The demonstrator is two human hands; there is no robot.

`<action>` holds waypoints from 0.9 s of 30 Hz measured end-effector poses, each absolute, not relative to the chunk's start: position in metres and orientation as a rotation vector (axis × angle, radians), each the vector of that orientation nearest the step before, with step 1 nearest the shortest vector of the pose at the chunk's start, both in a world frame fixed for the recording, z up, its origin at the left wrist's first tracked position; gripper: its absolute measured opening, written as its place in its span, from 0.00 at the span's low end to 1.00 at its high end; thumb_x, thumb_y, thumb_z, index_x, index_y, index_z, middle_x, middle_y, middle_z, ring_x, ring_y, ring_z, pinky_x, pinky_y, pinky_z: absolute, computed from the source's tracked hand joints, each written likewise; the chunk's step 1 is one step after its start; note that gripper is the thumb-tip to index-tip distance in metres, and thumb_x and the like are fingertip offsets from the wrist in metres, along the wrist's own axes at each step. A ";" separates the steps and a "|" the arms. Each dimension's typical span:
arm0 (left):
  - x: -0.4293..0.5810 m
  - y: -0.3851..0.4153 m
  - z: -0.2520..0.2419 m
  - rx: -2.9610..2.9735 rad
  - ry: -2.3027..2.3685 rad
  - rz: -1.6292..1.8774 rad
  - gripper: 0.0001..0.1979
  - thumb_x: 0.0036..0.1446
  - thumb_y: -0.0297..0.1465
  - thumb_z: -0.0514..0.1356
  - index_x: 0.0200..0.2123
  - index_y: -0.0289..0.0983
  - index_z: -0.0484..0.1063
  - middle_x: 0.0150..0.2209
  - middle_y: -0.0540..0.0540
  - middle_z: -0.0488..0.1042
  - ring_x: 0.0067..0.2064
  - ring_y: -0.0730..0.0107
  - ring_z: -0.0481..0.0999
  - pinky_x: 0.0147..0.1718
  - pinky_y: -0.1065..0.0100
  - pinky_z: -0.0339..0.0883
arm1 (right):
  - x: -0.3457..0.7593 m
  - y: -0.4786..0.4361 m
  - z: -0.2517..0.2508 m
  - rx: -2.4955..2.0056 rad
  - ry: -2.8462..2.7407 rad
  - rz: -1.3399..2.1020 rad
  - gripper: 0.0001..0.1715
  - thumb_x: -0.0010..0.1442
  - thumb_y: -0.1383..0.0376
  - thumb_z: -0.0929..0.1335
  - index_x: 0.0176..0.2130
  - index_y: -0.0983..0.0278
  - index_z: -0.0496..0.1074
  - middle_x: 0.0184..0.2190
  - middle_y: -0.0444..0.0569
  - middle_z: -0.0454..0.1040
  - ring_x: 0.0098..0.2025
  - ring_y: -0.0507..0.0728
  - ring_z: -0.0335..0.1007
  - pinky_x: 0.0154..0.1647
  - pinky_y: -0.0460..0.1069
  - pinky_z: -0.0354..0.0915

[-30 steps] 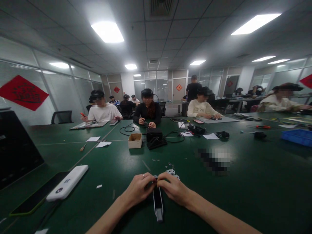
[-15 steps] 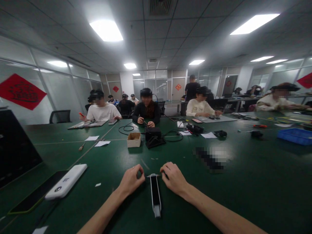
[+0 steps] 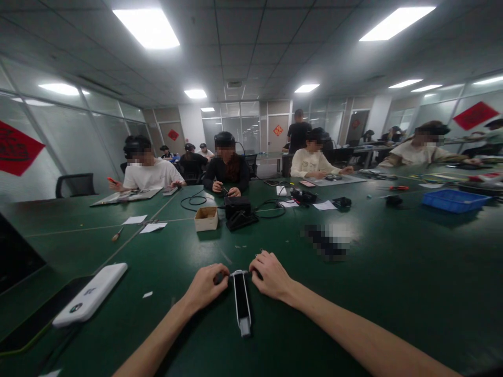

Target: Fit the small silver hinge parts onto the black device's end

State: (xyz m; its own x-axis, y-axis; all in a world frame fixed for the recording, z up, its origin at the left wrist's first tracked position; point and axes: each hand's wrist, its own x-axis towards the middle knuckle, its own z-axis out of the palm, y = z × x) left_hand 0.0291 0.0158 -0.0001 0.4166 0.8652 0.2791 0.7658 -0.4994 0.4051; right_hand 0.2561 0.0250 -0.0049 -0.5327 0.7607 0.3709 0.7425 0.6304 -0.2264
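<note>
A slim black and white device [image 3: 241, 301] lies lengthwise on the green table [image 3: 393, 283] straight in front of me. My left hand [image 3: 206, 286] is curled at the left of its far end, fingers pinched on a small dark part I cannot make out. My right hand [image 3: 271, 275] is curled at the right of the same end, fingertips closed on a thin piece that runs across the device's tip. Both forearms reach in from the bottom edge.
A white power bank [image 3: 90, 294] rests on a dark tablet at the left. A cardboard box [image 3: 206, 218] and a black unit with cables [image 3: 238, 212] stand mid-table. A blue tray [image 3: 454, 200] sits at the right. Several people work along the far side.
My hands parted from a joined pinch and now sit either side of the device's far end. The small white parts seen beyond my hands a second ago are out of sight. The view tilted.
</note>
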 end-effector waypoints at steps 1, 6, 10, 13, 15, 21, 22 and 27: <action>0.029 0.015 0.001 2.442 1.441 0.670 0.09 0.56 0.32 0.54 0.35 0.37 0.73 0.30 0.50 0.75 0.28 0.71 0.71 0.29 0.71 0.63 | 0.256 0.025 -0.004 -1.185 -2.421 0.057 0.09 0.60 0.67 0.62 0.37 0.65 0.72 0.37 0.50 0.72 0.42 0.56 0.62 0.48 0.52 0.56; 0.030 0.015 0.002 2.340 1.460 0.676 0.09 0.55 0.34 0.55 0.34 0.38 0.73 0.31 0.51 0.77 0.27 0.72 0.72 0.30 0.72 0.65 | 0.256 0.025 -0.003 -1.178 -2.423 0.060 0.10 0.60 0.66 0.62 0.37 0.65 0.72 0.37 0.50 0.72 0.42 0.56 0.63 0.49 0.53 0.56; 0.030 0.016 0.002 2.250 1.447 0.695 0.11 0.56 0.36 0.55 0.35 0.38 0.74 0.33 0.50 0.78 0.28 0.71 0.74 0.30 0.71 0.67 | 0.256 0.025 -0.004 -1.163 -2.421 0.080 0.10 0.60 0.66 0.62 0.38 0.65 0.72 0.37 0.50 0.72 0.42 0.56 0.63 0.47 0.52 0.57; 0.030 0.016 0.003 2.208 1.430 0.712 0.11 0.55 0.37 0.56 0.35 0.38 0.74 0.34 0.49 0.79 0.31 0.69 0.76 0.32 0.70 0.68 | 0.256 0.024 -0.003 -1.170 -2.435 0.088 0.10 0.61 0.66 0.62 0.38 0.66 0.72 0.38 0.51 0.72 0.42 0.56 0.63 0.47 0.52 0.57; 0.030 0.016 0.004 2.184 1.395 0.729 0.11 0.55 0.37 0.56 0.35 0.37 0.74 0.34 0.48 0.79 0.34 0.68 0.77 0.34 0.70 0.69 | 0.256 0.024 -0.002 -1.176 -2.446 0.092 0.10 0.61 0.66 0.62 0.38 0.66 0.72 0.38 0.51 0.72 0.43 0.56 0.63 0.47 0.52 0.57; 0.031 0.016 0.003 2.184 1.314 0.726 0.10 0.56 0.36 0.56 0.36 0.37 0.72 0.35 0.48 0.78 0.35 0.68 0.77 0.35 0.69 0.70 | 0.257 0.025 -0.003 -1.132 -2.456 0.068 0.09 0.61 0.66 0.62 0.38 0.66 0.71 0.37 0.50 0.72 0.42 0.56 0.63 0.46 0.52 0.57; 0.031 0.016 0.002 2.194 1.313 0.731 0.10 0.56 0.36 0.56 0.36 0.37 0.72 0.35 0.48 0.78 0.34 0.68 0.76 0.34 0.69 0.70 | 0.257 0.025 -0.003 -1.117 -2.456 0.066 0.09 0.62 0.66 0.62 0.38 0.66 0.71 0.37 0.50 0.72 0.42 0.56 0.63 0.46 0.52 0.57; 0.031 0.017 0.000 2.265 1.339 0.717 0.09 0.56 0.35 0.56 0.37 0.37 0.70 0.36 0.48 0.78 0.30 0.71 0.74 0.31 0.70 0.67 | 0.258 0.025 -0.003 -1.087 -2.460 0.086 0.10 0.62 0.66 0.62 0.38 0.65 0.71 0.37 0.49 0.72 0.42 0.55 0.63 0.47 0.52 0.56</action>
